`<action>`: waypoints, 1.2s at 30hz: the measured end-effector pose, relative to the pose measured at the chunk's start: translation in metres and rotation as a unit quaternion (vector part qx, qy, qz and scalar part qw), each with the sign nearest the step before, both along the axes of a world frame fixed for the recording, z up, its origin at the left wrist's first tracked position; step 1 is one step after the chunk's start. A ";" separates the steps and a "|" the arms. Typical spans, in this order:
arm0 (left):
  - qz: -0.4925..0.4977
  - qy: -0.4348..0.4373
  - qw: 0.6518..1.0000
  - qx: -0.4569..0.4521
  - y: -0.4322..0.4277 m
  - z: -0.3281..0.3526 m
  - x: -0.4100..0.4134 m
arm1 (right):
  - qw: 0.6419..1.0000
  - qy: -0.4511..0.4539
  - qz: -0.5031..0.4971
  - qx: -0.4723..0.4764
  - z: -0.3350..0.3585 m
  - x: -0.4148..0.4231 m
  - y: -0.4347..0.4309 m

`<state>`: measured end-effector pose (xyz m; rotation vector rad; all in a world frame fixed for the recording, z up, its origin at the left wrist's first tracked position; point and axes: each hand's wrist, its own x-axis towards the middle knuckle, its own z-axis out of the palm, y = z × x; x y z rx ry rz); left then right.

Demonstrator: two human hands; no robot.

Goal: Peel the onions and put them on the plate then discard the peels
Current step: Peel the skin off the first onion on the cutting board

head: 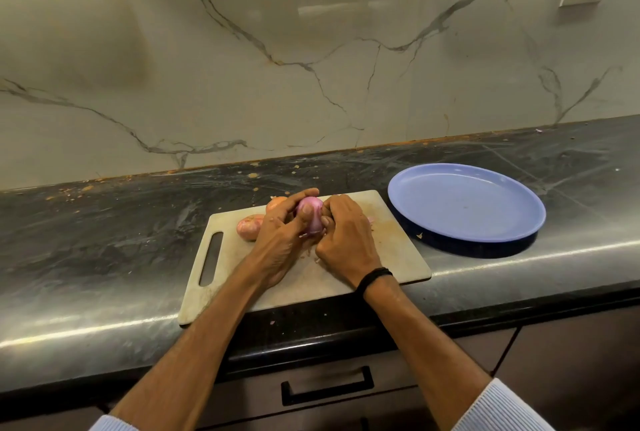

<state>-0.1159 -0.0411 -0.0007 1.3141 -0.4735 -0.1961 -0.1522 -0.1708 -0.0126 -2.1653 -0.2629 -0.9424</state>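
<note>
**Inspector:** Location of the item under work?

**Assessor:** The pink onion [310, 214] is held just above the cutting board [391, 250], toward its twelve o'clock edge; both hands are on it. The plate [464, 205] lies on the counter [104, 240] at two o'clock of the board, bare. Two unpeeled onions [250, 227] rest on the board at nine to ten o'clock of the held one, partly hidden by the left hand [280, 236].

**Inspector:** Fingers?

**Assessor:** Left fingers [304, 194] are curled over the crown, with the thumb pressed to the near face; the right hand [346, 240] has its fingers [332, 203] bunched against the three o'clock flank. Whether they pinch loose skin there, I cannot tell; that side is covered.

**Inspector:** Handling assessment?

**Assessor:** Judged light and firm; it should take a squeeze without bruising. The exposed surface looks glossy, so likely slippery once bare. The remaining skin is likely thin, brittle and prone to tearing into flakes; small scraps [307, 255] already lie beneath the hands.

**Inspector:** Recommended hold?

**Assessor:** Cup the body across its widest part with one hand; lift the skin from the root or tip end with the other's nails. For the transfer to the plate, wrap it all round; a two-point pinch risks it shooting out.
</note>
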 end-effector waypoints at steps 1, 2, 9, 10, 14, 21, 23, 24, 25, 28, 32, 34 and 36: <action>0.003 0.013 1.000 -0.010 0.000 0.001 0.000 | 1.000 0.002 0.004 -0.007 -0.001 -0.001 0.001; 0.004 0.031 0.999 -0.024 -0.001 0.002 0.000 | 1.000 0.002 0.004 -0.009 -0.001 0.000 0.002; 0.013 0.033 0.999 -0.041 -0.003 0.004 -0.001 | 0.994 -0.013 -0.017 0.107 -0.002 0.004 -0.011; 0.013 0.029 0.999 -0.034 -0.003 0.004 -0.001 | 0.994 -0.011 -0.016 0.112 -0.002 0.004 -0.012; 0.013 0.017 1.000 -0.019 -0.004 0.002 0.000 | 0.993 -0.020 -0.016 0.111 -0.001 0.005 -0.013; 0.014 0.010 1.000 0.003 -0.003 -0.001 0.003 | 0.996 -0.010 -0.001 0.087 -0.003 0.006 -0.013; 0.012 0.011 1.000 0.005 -0.002 -0.002 0.003 | 0.998 -0.013 0.000 0.061 -0.004 0.007 -0.011; 0.012 0.012 1.000 0.005 -0.002 -0.003 0.003 | 0.999 -0.015 -0.002 0.047 -0.005 0.008 -0.010; 0.012 0.014 1.000 0.004 -0.001 -0.003 0.004 | 0.999 -0.017 -0.003 0.035 -0.005 0.009 -0.009; 0.019 0.033 0.999 -0.006 -0.002 0.001 0.002 | 1.000 -0.019 -0.004 0.023 -0.007 0.010 -0.007; 0.018 0.052 0.998 -0.010 -0.006 0.007 -0.005 | 0.999 -0.023 0.003 0.041 -0.004 0.008 -0.005; 0.016 0.073 0.997 -0.025 -0.007 0.009 -0.007 | 0.999 -0.017 0.011 0.045 -0.002 0.006 -0.005; 0.019 0.115 0.991 -0.058 -0.005 0.012 -0.007 | 0.997 -0.006 0.020 0.070 0.001 0.003 -0.007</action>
